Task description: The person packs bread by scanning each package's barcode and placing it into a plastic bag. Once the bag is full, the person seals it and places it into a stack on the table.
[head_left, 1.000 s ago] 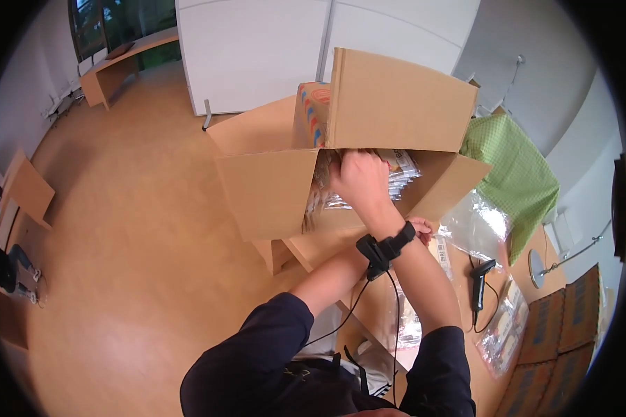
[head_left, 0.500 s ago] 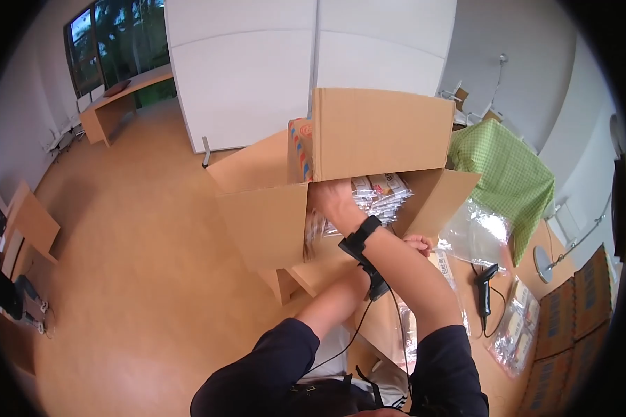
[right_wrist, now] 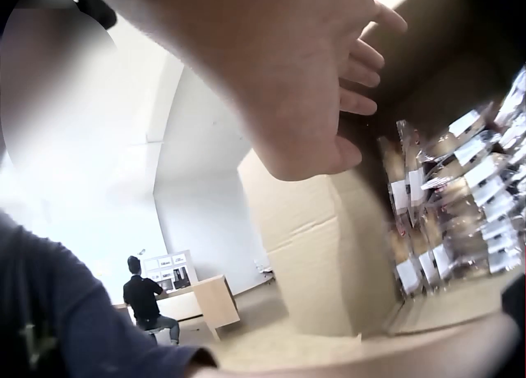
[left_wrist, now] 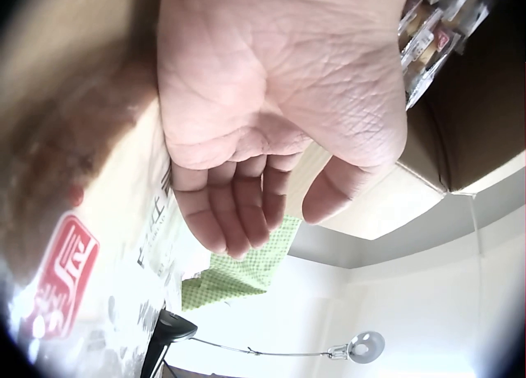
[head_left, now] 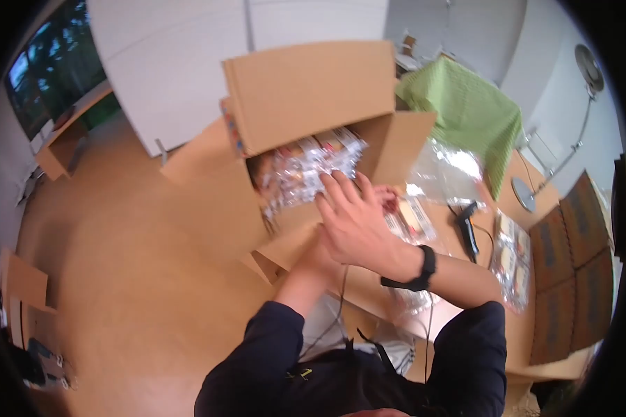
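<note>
An upturned cardboard box (head_left: 313, 90) lies with its opening toward me, stacked inside with clear-wrapped food packets (head_left: 313, 156). My right hand (head_left: 351, 226) is in front of the opening, fingers spread and holding nothing. In the right wrist view its fingers stretch out beside the packed rows. Crossed beneath the right arm, my left hand (head_left: 386, 198) is partly hidden, just right of the box. The left wrist view shows its palm and loosely bent fingers with nothing between them. Close by it lies a wrapped packet (left_wrist: 66, 271) with a red label.
On the table right of the box are a clear plastic bag (head_left: 442, 170), a barcode scanner (head_left: 467, 233) and bagged packets (head_left: 511, 267). Beyond stand a green checked cloth (head_left: 466, 104), a desk lamp (head_left: 524, 194) and stacked brown cartons (head_left: 570, 278). A person (right_wrist: 148, 300) sits across the room.
My right hand has come out of the box toward me and to the right, its fingers now spread. The left hand stays right of the box. The head view has swung right.
</note>
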{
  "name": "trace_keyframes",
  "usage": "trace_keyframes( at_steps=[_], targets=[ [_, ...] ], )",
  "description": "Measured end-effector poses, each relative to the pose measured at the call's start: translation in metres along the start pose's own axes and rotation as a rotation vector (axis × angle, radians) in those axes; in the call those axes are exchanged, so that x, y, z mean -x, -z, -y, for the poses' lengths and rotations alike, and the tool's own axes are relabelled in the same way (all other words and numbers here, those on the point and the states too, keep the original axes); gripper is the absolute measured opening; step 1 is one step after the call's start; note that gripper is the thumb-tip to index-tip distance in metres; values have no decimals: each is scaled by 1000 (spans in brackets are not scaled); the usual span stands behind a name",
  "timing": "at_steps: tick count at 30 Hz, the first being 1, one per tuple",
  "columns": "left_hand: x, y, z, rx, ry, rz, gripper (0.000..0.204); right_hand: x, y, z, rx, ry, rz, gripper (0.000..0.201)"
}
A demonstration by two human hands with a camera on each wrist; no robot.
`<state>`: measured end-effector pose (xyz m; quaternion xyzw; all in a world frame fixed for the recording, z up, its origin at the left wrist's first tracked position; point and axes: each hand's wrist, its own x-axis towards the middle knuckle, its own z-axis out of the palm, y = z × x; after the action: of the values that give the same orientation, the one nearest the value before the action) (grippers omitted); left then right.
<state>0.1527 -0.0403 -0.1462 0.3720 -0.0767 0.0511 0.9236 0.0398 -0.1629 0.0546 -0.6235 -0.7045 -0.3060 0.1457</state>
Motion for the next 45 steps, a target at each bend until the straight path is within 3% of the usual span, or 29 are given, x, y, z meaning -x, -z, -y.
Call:
trace_keyframes(
  at_steps=[4,5,8,11,17,21,25,29,31,35,36,37,40,41,43,45],
  targets=[
    [3,-4,-11,-31,-48,14,16,102,58,-37,-327,-136,418,36],
    [1,1,-11,-2,-44,42,16,123,72,-47,-392,-175,591,31],
    [1,1,-12,27,-100,21,16,193,96,-61,-653,-340,729,19],
    [2,2,-17,28,-166,-55,15,236,104,-54,-698,-459,660,15],
    [5,1,-18,-27,-170,-88,15,269,74,-37,-510,-423,507,26],
    [9,-4,-20,-61,-162,-89,16,270,64,-35,-352,-410,553,45],
    [6,1,-18,-61,-154,-64,16,273,56,-37,-376,-417,557,55],
    [4,3,-17,-80,-138,-63,17,266,41,-35,-385,-551,460,53],
    [3,2,-15,-75,-142,-85,17,254,33,-41,-460,-883,507,54],
    [-1,6,-11,-45,-157,-110,13,244,16,-38,-414,-907,633,68],
    [1,3,-13,-31,-149,-110,13,259,1,-38,-308,-787,582,75],
    [-1,6,-11,-6,-146,-91,13,249,1,-38,-319,-755,577,75],
    [-2,7,-11,-30,-151,-78,12,226,18,-36,-592,-1151,745,66],
    [-1,6,-11,-35,-150,-74,12,243,16,-42,-597,-1130,743,66],
    [0,4,-13,-35,-159,-85,13,281,10,-59,-921,-1186,620,57],
    [1,3,-12,-21,-141,-99,14,269,50,-60,-1044,-1343,676,45]
  ],
)
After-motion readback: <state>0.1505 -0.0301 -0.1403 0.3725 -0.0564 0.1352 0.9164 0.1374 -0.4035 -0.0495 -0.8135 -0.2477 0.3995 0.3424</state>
